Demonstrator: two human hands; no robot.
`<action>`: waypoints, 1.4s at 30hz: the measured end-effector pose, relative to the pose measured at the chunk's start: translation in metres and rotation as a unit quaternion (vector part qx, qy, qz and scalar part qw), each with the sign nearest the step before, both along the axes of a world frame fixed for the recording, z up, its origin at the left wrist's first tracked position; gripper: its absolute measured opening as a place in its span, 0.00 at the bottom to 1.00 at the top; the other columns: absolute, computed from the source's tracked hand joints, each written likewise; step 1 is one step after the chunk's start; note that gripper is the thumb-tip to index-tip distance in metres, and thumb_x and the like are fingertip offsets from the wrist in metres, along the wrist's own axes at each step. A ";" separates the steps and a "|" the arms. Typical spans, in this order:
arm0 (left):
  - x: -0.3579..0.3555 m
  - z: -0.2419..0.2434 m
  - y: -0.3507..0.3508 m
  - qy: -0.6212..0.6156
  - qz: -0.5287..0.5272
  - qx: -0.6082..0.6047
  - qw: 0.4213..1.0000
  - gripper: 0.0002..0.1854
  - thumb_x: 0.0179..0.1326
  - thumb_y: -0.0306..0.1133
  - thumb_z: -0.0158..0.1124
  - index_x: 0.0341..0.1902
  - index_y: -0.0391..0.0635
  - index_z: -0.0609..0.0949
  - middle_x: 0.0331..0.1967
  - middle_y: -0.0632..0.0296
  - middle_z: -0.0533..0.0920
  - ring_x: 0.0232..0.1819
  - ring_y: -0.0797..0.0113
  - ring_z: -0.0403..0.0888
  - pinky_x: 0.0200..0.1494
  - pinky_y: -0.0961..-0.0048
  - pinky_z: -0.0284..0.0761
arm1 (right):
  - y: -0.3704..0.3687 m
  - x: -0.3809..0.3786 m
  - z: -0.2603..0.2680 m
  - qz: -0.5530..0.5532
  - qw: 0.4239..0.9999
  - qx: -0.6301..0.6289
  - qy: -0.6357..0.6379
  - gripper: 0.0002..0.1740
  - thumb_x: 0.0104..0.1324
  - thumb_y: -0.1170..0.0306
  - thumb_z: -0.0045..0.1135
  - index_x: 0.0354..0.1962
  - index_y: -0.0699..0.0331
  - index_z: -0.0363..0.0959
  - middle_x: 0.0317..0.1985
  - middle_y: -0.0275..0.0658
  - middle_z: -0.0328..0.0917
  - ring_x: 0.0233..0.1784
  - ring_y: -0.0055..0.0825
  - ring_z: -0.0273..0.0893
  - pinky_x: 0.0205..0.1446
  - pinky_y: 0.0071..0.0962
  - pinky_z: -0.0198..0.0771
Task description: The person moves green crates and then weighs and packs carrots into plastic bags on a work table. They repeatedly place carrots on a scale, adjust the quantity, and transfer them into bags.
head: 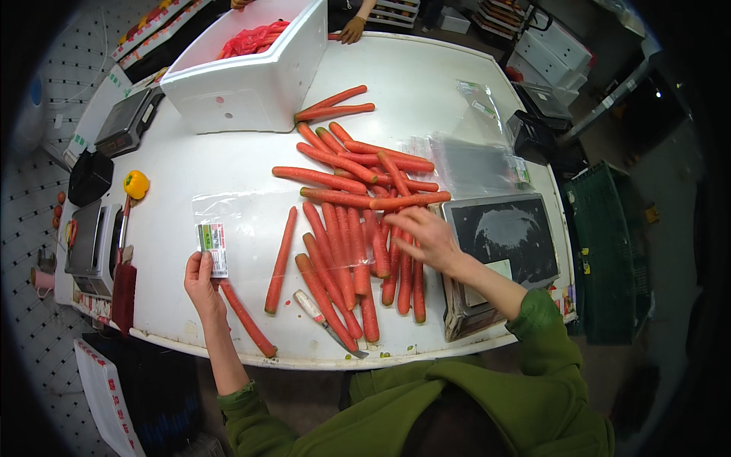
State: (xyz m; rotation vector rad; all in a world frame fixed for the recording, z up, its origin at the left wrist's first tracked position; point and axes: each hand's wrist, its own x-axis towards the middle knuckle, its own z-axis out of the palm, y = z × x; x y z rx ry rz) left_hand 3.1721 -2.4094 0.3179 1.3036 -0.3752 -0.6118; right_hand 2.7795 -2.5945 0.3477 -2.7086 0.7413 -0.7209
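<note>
My left hand pinches the labelled end of a clear plastic bag between thumb and fingers. The bag lies stretched flat to the right, its far end over several carrots. My right hand hovers palm down at the right of the carrot pile, slightly blurred, fingers apart and nothing visibly held. Its fingertips are close to a crosswise carrot; whether they touch is unclear. A knife with a pale handle lies among the carrots nearest me, its blade partly under one. A single carrot rests beside my left wrist.
A white foam box holding carrots and red plastic stands at the back. At right are a weighing scale and stacked clear bags. Another scale and a yellow bell pepper sit left. Across the table is another person's gloved hand.
</note>
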 end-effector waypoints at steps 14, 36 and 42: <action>-0.052 0.038 0.109 -0.104 0.252 -0.176 0.946 0.11 0.69 0.32 0.59 0.48 0.38 0.75 0.43 0.59 0.80 0.43 0.72 0.80 0.48 0.74 0.79 | -0.031 -0.015 0.032 -0.051 0.998 0.031 -0.025 0.21 0.52 0.77 0.65 0.46 0.60 0.77 0.41 0.40 0.77 0.40 0.37 0.79 0.42 0.31 0.76; -0.164 -0.047 0.143 -0.552 -0.041 0.137 0.821 0.12 0.47 0.18 0.64 0.37 0.43 0.82 0.39 0.58 0.82 0.47 0.54 0.79 0.51 0.60 0.73 | 0.113 -0.043 -0.056 -0.110 0.964 0.239 0.031 0.24 0.60 0.70 0.57 0.54 0.67 0.67 0.63 0.62 0.62 0.42 0.56 0.77 0.47 0.42 0.75; -0.178 -0.053 0.152 -0.467 -0.040 0.126 0.874 0.11 0.49 0.15 0.62 0.37 0.39 0.81 0.39 0.54 0.81 0.43 0.54 0.80 0.48 0.64 0.76 | 0.121 -0.022 -0.066 -0.178 0.962 0.209 -0.001 0.39 0.56 0.70 0.61 0.66 0.61 0.57 0.53 0.52 0.67 0.49 0.52 0.75 0.49 0.42 0.75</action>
